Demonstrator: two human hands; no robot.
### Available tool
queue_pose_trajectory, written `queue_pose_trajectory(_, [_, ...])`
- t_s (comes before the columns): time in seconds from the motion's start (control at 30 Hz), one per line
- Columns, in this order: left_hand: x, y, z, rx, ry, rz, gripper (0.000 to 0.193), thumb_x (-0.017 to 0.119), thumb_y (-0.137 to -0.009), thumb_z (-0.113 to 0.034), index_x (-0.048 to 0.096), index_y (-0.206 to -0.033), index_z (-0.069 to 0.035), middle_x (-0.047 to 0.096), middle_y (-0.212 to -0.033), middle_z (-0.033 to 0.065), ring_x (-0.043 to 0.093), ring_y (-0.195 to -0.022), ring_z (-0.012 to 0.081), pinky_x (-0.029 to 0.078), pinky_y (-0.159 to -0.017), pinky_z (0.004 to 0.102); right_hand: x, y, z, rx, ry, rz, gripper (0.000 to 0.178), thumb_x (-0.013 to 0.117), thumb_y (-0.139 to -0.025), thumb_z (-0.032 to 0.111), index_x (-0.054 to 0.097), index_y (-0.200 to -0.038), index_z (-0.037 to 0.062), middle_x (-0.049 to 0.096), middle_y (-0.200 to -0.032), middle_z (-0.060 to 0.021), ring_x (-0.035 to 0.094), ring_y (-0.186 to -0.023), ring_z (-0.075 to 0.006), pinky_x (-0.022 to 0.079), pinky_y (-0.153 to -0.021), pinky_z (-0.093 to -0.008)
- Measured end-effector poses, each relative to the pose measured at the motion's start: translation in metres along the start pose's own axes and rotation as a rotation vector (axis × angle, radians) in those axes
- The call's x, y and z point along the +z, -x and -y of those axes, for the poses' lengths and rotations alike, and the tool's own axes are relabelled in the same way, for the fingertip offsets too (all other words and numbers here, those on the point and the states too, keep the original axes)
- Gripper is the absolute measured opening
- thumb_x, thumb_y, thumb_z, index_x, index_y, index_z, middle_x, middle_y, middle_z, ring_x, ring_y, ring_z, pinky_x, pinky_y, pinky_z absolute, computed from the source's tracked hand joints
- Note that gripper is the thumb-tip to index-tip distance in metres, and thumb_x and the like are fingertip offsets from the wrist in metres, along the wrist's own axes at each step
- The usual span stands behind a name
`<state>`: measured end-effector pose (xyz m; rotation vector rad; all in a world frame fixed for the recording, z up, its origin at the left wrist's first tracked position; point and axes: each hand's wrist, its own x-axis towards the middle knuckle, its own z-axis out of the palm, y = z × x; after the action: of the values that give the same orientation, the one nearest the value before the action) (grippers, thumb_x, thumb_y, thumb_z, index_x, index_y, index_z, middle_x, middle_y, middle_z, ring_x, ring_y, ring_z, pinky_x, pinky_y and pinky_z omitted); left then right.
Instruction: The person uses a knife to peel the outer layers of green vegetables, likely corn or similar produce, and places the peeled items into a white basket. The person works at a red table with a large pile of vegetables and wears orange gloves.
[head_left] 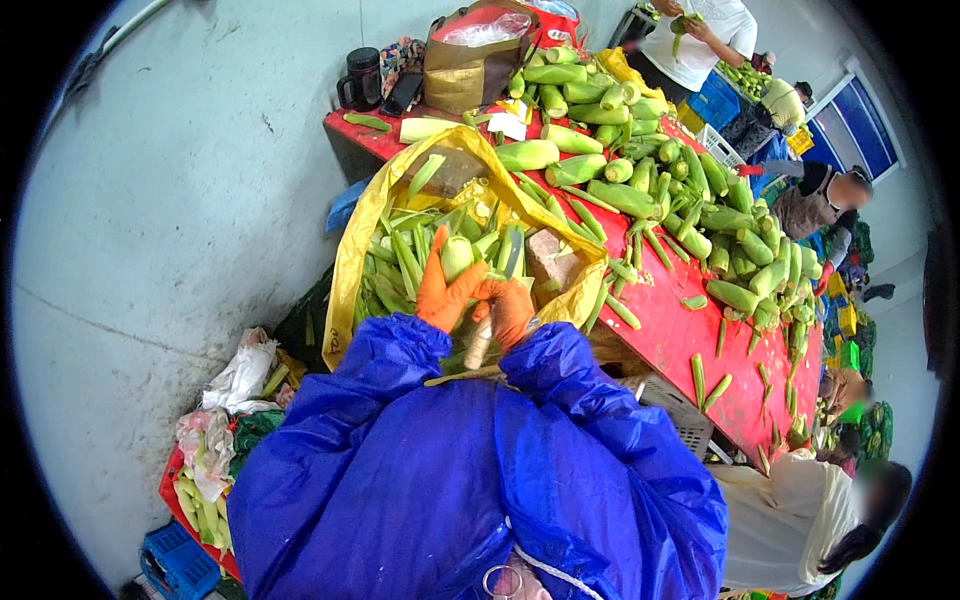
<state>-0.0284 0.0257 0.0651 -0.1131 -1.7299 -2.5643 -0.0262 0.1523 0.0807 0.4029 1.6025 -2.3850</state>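
Observation:
My left hand [443, 292], in an orange glove, is closed round an ear of corn [457, 256] with its pale green tip pointing away from me. Beside it, my right hand [508, 308], gloved in orange too, has its fingers curled round a tan, wooden-looking handle [479, 343] that sticks out toward me. What the handle belongs to is mostly hidden by the glove. Both hands are over the near part of a large yellow sack [352, 262], which gapes wide. Green husks [387, 272] fill the sack below my hands.
To the right, a red table [670, 325] bears a big heap of unhusked corn [625, 198] and loose husk strips. A brick-like block [553, 262] lies at the sack's right rim. A brown bag [470, 72] and a dark mug [362, 78] stand at the far end. Other people work along the right.

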Motion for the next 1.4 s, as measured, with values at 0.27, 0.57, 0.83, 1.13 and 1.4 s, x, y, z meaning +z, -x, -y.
queue_pose_trajectory(0.27, [-0.078,-0.057,0.025,-0.167,0.493,-0.54,0.062,0.059,-0.085,-0.058,0.059,-0.112,-0.002,0.065,-0.098,0.0125,0.064,-0.079,0.0241,0.054,-0.072,0.0377,-0.07,-0.007,0.008,-0.104,-0.388,-0.058,0.012,0.057,-0.074,0.013,0.055,-0.068,0.003,0.048,-0.052,-0.0064,0.044,-0.043,-0.0187,0.04,-0.047,-0.0309])
queue_pose_trajectory(0.57, [-0.06,-0.032,-0.039,-0.084,0.042,0.017,0.061,0.057,-0.092,-0.048,0.048,-0.131,-0.003,0.059,-0.12,0.013,0.058,-0.102,0.021,0.049,-0.089,0.0354,-0.006,-0.008,0.067,-0.213,0.763,0.112,0.058,0.073,-0.077,0.04,0.061,-0.117,0.0003,0.067,-0.085,-0.009,0.058,-0.058,-0.014,0.047,-0.051,-0.0268])
queue_pose_trajectory(0.83, [-0.04,-0.011,-0.065,-0.046,-0.122,0.465,0.066,0.059,-0.092,-0.041,0.04,-0.139,0.002,0.049,-0.135,0.0098,0.044,-0.124,0.0184,0.03,-0.107,0.032,0.02,-0.003,0.064,-0.02,0.684,0.417,0.034,0.076,-0.071,0.023,0.067,-0.097,0.0023,0.06,-0.07,-0.001,0.052,-0.054,-0.0084,0.043,-0.044,-0.025])
queue_pose_trajectory(1.13, [-0.039,-0.011,-0.057,-0.067,-0.093,0.37,0.067,0.058,-0.094,-0.038,0.035,-0.143,0.001,0.048,-0.136,0.0089,0.044,-0.122,0.0175,0.031,-0.107,0.0311,0.013,-0.011,0.045,-0.003,0.326,0.213,0.019,0.063,-0.072,0.009,0.064,-0.088,-0.0024,0.06,-0.064,-0.0073,0.051,-0.041,-0.0152,0.041,-0.039,-0.0278])
queue_pose_trajectory(1.4, [-0.027,-0.007,-0.011,-0.083,0.099,0.073,0.064,0.068,-0.086,-0.01,0.038,-0.142,-0.005,0.057,-0.123,0.0082,0.052,-0.112,0.0162,0.038,-0.1,0.0306,0.009,-0.009,0.026,0.007,0.147,0.168,0.018,0.063,-0.072,0.013,0.065,-0.08,-0.0029,0.058,-0.06,-0.01,0.053,-0.04,-0.0202,0.044,-0.042,-0.03])
